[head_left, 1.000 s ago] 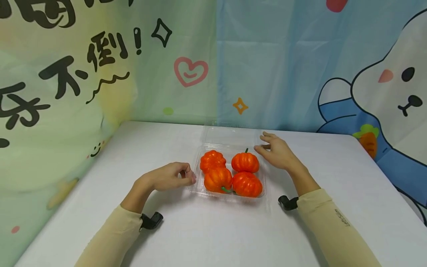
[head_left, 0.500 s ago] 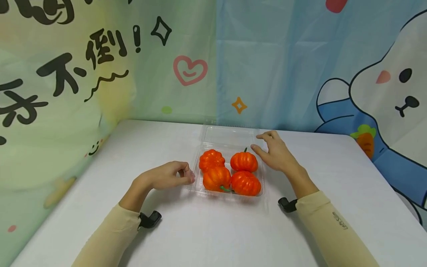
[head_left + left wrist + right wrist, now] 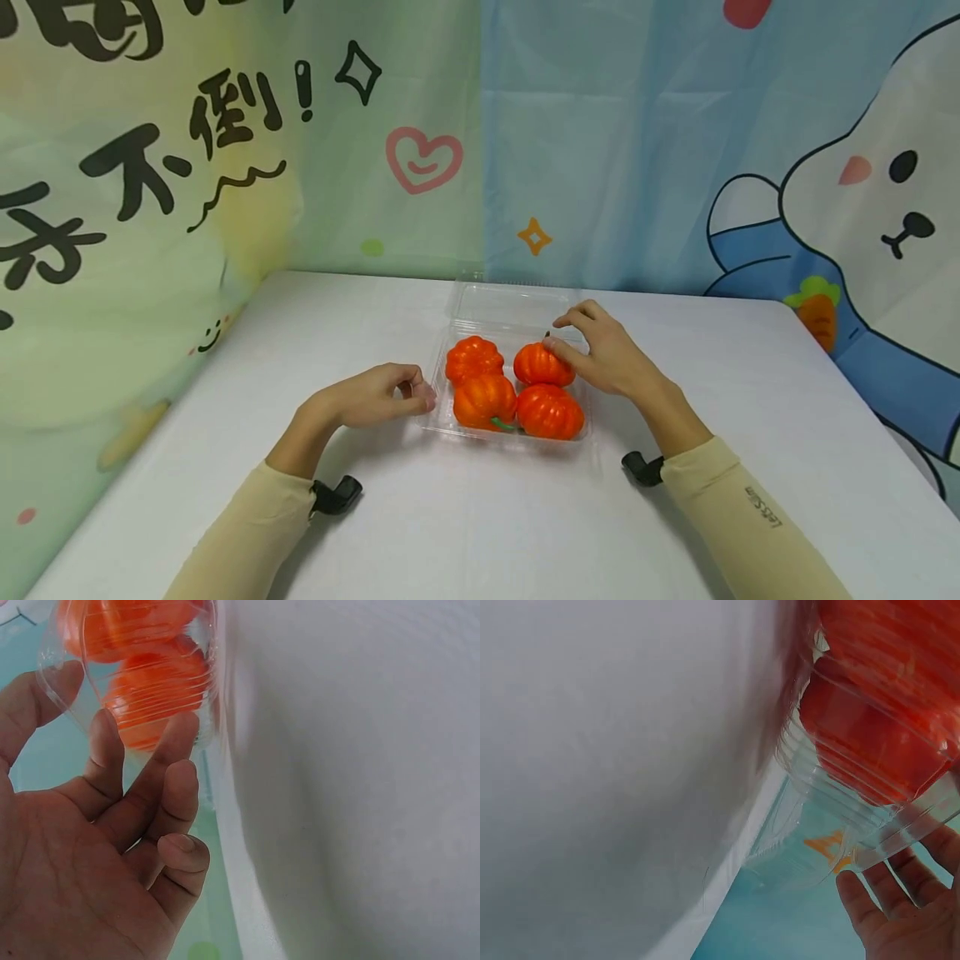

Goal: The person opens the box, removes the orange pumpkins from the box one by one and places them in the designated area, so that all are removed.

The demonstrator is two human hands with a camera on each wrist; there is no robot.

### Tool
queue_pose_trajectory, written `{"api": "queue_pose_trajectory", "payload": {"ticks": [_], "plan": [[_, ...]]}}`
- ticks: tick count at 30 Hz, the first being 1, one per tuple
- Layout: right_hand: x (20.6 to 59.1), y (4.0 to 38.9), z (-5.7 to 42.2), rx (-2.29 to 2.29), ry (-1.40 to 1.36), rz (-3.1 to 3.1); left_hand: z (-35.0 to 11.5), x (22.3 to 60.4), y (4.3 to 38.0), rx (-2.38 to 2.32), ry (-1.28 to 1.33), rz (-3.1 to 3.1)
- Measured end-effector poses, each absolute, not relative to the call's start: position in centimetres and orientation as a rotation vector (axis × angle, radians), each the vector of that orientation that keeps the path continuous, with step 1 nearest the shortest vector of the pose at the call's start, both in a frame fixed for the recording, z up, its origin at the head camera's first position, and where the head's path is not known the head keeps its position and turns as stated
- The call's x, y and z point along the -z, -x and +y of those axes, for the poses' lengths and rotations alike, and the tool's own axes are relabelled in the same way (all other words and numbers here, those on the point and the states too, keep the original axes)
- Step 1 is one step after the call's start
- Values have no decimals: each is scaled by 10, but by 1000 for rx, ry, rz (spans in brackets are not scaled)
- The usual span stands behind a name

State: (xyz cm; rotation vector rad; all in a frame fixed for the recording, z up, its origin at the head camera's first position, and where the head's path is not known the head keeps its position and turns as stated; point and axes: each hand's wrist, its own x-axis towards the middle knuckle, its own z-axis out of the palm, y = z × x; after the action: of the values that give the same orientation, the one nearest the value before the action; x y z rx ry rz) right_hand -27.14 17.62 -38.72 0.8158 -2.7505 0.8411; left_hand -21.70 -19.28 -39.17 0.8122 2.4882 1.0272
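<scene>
Several small orange pumpkins, among them the front-left one [image 3: 484, 402], the back-left one [image 3: 474, 359] and the front-right one [image 3: 551, 412], sit in a clear plastic box [image 3: 501, 435] whose lid [image 3: 517, 305] lies folded back. My left hand [image 3: 378, 395] pinches the box's left rim between thumb and curled fingers; in the left wrist view its fingertips meet the ribbed wall. Above the back-right pumpkin [image 3: 542, 367] hovers my right hand [image 3: 607, 350], thumb overlapping it near the stem, fingers loosely bent over the far edge. Whether the thumb touches it is unclear.
The box stands on a white-covered table [image 3: 465, 525], towards its back edge. Behind it hangs a printed cloth backdrop [image 3: 585, 150] with cartoon drawings. Black wrist camera mounts [image 3: 337, 496] sit below both wrists.
My right hand has moved left and slightly inward, from beside the box to over the back-right pumpkin. The left hand stays at the rim, and the pumpkins have not shifted within the box.
</scene>
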Motion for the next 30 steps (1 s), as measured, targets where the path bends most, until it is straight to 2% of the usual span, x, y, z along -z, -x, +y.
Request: {"api": "queue_pose_trajectory", "payload": {"ticks": [18, 30], "plan": [[384, 259, 174, -688, -872, -2855, -194, 393, 218, -1018, -794, 2489], [376, 256, 184, -894, -853, -2783, -194, 394, 218, -1025, -788, 2491]]}}
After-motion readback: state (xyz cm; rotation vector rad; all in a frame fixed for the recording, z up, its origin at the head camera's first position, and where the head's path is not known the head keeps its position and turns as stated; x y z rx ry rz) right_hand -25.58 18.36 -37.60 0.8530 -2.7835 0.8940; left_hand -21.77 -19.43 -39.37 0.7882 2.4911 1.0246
